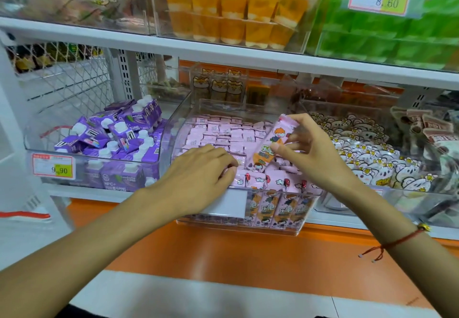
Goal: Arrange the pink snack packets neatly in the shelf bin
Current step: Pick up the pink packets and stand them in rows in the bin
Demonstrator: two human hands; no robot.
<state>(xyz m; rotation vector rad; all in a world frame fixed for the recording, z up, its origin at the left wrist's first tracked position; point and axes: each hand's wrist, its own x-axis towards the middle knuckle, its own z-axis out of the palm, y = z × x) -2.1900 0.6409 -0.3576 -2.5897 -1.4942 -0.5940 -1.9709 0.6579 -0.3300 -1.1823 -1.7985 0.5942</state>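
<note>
Right hand up over the clear bin, thumb and fingers pinching one long pink packet that tilts above the pile with its top end leaning to the right. Left hand lies palm down at the bin's front left, fingers curled loosely onto the pink packets there, though I cannot tell whether they grip one. Those packets fill the bin in flat rows behind and stand upright along its front wall, purple cartons in the next bin to the left.
</note>
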